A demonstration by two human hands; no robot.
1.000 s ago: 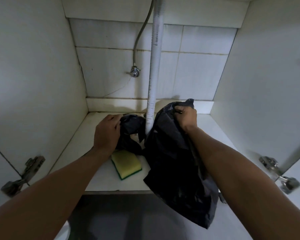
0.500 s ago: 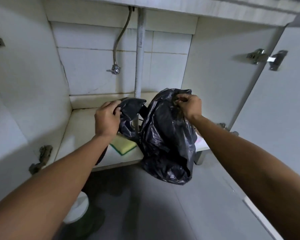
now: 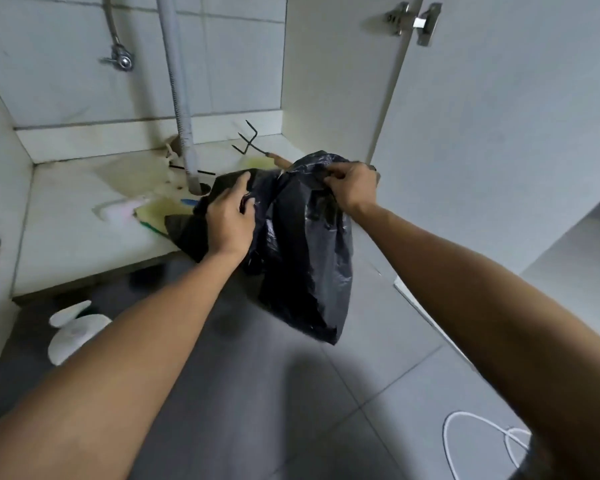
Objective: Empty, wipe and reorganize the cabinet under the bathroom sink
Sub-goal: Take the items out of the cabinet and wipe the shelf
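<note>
The black plastic bag (image 3: 302, 244) hangs off the front edge of the cabinet floor (image 3: 77, 244), sagging toward the tiles. The right hand (image 3: 352, 187) pinches its bunched top at about one o'clock; the left hand (image 3: 229, 216) grips the plastic at nine o'clock. No writing shows. A sponge (image 3: 160, 211) lies left, a drain pipe (image 3: 181, 98) behind.

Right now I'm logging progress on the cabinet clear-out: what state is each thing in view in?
black plastic bag: lifted, hanging out past the shelf edge, held at its top.
left hand: grips the bag.
right hand: pinches the bag's rim.
sponge: lying flat on the cabinet floor.
hand fork: lying at the back, prongs up.
cabinet door: open.
</note>
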